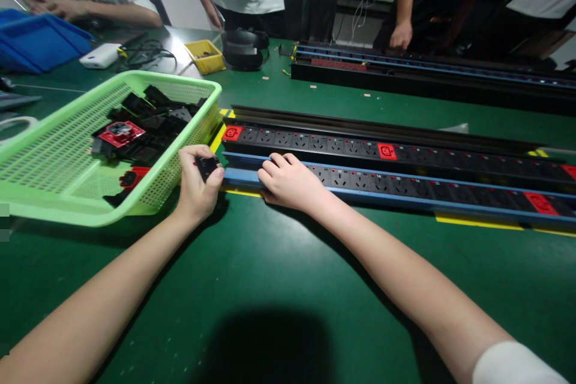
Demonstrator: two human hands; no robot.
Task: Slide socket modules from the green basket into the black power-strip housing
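My left hand (pixel 193 192) is closed around a small black socket module (pixel 207 167), held upright between thumb and fingers at the left end of a blue channel rail (pixel 245 177). That end of the rail shows bare blue metal. Farther right, a row of black socket modules (pixel 360 180) sits in the rail, with a red socket (pixel 541 204) among them. My right hand (pixel 290 183) lies over the rail, its fingers curled onto the left end of the row; what is beneath the fingers is hidden.
A green basket (pixel 130 216) of black and red modules stands at left. Behind the blue rail lies a black socket strip (pixel 306 143) with red sockets. Yellow tape (pixel 479 222) marks the green table. Across it are a yellow tray (pixel 204 57), a long black assembly (pixel 405 81) and several people.
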